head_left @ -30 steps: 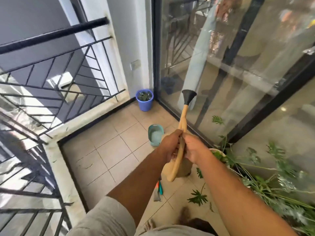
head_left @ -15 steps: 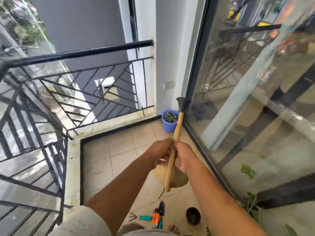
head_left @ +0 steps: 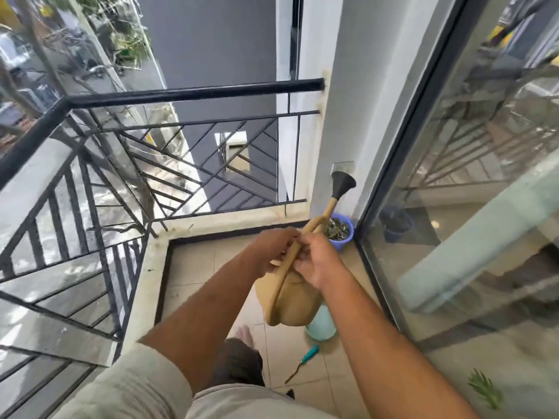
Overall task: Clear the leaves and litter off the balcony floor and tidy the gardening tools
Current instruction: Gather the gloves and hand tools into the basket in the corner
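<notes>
**Both hands on a tan watering can above the balcony floor**

At the far left stands the black metal railing (head_left: 187,93), its top bar running to the white wall, with slanted bars below it and a pale concrete kerb (head_left: 145,276) along its foot. Inside the kerb lies the beige tiled balcony floor (head_left: 193,267).

The left hand (head_left: 272,249) comes in from the lower left on a bare forearm with a pale sleeve (head_left: 127,385) at the shoulder. Its fingers are curled round the upper part of the watering can (head_left: 295,303), at the long curved handle. The can is held in the air over the floor, roughly in the middle of the view. It is a matt tan plastic, with a rounded body hanging lowest, a slim handle arching up its left side, and a thin spout rising up and to the right. The spout ends in a black flared rose (head_left: 342,184), seen against the white wall.

The right hand (head_left: 317,261) meets the left at the same spot, fingers bent round the handle from the other side, so the two hands touch or nearly touch.

Below the can, a pale green container (head_left: 322,326) is on the tiles, partly hidden by the can's body. A small hand tool with a teal handle (head_left: 302,362) lies on the floor just nearer the camera. In the far corner, a blue pot (head_left: 340,234) holding soil and leaf bits stands beside the frame of the glass door (head_left: 453,176), which fills the right side.
</notes>
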A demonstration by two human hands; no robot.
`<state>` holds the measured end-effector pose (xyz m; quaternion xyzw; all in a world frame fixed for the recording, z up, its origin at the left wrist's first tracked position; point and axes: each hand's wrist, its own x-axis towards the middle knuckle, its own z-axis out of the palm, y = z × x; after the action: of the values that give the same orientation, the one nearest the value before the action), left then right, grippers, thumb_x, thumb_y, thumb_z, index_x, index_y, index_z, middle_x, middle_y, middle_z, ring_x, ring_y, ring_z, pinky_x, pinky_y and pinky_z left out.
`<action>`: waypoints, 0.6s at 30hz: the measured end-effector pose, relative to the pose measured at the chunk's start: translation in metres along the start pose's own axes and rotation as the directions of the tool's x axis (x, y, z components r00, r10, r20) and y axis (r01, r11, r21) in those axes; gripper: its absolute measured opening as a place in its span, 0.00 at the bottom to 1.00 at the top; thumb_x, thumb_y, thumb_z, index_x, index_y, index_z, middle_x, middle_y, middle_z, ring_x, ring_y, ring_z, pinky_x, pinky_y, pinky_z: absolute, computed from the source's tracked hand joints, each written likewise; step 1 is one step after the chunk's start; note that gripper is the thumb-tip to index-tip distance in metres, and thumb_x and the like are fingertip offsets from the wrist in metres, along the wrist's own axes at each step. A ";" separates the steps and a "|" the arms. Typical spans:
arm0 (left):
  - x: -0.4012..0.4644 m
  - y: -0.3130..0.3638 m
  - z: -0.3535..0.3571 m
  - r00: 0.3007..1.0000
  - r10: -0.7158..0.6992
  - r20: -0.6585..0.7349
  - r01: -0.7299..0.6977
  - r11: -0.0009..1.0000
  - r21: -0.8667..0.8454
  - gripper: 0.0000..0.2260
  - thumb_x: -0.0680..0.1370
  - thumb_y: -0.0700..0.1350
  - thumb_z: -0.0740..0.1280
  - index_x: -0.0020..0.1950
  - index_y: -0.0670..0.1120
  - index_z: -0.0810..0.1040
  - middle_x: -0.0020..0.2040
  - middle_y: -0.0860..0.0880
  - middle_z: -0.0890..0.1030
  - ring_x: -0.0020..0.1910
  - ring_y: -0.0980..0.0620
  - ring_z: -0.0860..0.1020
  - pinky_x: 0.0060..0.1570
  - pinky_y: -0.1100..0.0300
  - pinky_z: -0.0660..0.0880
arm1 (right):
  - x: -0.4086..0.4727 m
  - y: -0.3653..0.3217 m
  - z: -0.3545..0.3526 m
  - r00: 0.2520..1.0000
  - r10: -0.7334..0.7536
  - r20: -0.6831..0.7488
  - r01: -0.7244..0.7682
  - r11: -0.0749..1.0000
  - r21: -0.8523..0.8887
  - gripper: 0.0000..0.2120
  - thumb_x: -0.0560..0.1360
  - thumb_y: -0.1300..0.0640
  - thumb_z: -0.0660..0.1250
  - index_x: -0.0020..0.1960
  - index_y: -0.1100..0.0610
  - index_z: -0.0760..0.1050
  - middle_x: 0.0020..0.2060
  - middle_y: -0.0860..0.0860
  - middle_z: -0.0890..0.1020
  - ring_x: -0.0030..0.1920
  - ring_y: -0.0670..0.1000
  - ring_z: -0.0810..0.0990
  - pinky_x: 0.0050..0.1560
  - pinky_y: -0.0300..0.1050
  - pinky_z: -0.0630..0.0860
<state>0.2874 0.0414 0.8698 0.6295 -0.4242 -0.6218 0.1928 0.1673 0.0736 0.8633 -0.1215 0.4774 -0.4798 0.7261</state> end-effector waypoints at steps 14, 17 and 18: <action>0.236 0.083 -0.133 0.986 0.113 0.120 -0.147 0.929 0.339 0.06 0.79 0.44 0.71 0.52 0.47 0.87 0.44 0.48 0.84 0.41 0.51 0.79 0.37 0.60 0.73 | 0.231 -0.085 0.080 0.991 -0.027 -0.130 -0.029 0.910 -0.413 0.09 0.83 0.60 0.62 0.50 0.59 0.81 0.38 0.53 0.85 0.39 0.52 0.86 0.49 0.48 0.81; 0.275 0.098 -0.157 0.980 0.135 0.148 -0.189 0.864 0.466 0.05 0.77 0.42 0.71 0.49 0.46 0.86 0.45 0.47 0.86 0.45 0.47 0.81 0.41 0.58 0.72 | 0.286 -0.095 0.071 0.934 -0.338 -0.114 0.080 0.509 -0.857 0.08 0.76 0.55 0.69 0.54 0.50 0.82 0.51 0.51 0.87 0.56 0.55 0.85 0.59 0.53 0.81; 0.285 0.101 -0.162 0.979 0.142 0.150 -0.198 0.846 0.495 0.05 0.78 0.42 0.70 0.50 0.46 0.85 0.47 0.46 0.86 0.48 0.46 0.81 0.42 0.57 0.72 | 0.296 -0.098 0.069 0.903 -0.422 -0.076 0.077 0.335 -0.939 0.12 0.76 0.55 0.69 0.59 0.49 0.81 0.56 0.50 0.85 0.58 0.54 0.83 0.60 0.51 0.79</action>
<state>0.3729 -0.2826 0.7960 0.5836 -0.6365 -0.5016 0.0517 0.1914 -0.2364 0.7901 -0.5003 0.7431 -0.2516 0.3662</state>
